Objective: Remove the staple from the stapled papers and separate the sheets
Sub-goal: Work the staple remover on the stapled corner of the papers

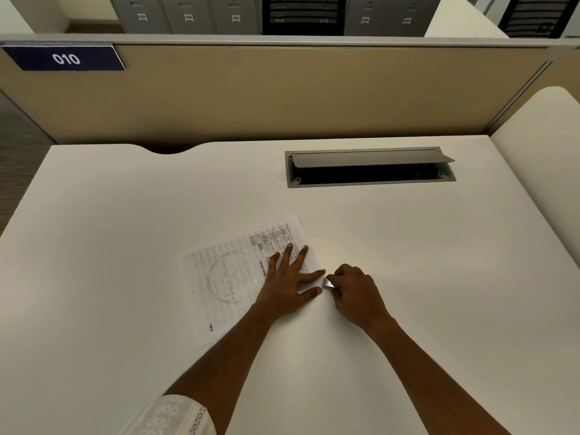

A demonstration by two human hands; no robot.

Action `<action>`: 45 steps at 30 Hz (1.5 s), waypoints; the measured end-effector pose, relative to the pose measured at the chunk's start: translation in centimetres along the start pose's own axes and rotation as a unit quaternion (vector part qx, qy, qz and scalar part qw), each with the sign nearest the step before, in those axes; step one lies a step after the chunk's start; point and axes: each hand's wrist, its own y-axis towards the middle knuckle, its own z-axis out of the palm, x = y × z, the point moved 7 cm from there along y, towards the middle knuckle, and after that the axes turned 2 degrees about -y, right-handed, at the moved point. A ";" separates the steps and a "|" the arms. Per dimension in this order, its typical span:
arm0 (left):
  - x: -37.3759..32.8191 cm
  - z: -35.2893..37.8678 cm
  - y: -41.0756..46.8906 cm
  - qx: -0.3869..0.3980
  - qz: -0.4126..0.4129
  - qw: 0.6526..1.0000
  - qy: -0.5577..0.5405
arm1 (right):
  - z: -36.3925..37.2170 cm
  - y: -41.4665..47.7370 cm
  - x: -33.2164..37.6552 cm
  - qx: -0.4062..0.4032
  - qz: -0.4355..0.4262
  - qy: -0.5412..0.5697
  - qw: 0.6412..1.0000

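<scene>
Papers lay flat mid-desk, covered in fine print I couldn't read. I saw the left hand pressing them down, fingers spread straight. At its 3 o'clock the right hand pinched a small metal tool just beside their corner. At 11 o'clock a blue sign read "010".

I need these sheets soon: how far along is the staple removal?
Nothing looks done: the papers lie stacked. In hand: the left hand presses them flat while the right hand holds a small metal tool at their corner. Left: pulling the staple, separating sheets.
</scene>
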 end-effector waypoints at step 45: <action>0.1 0.0 0.1 0.007 -0.007 1.000 -0.009 | -0.3 0.1 -0.4 0.006 -0.018 0.009 1.000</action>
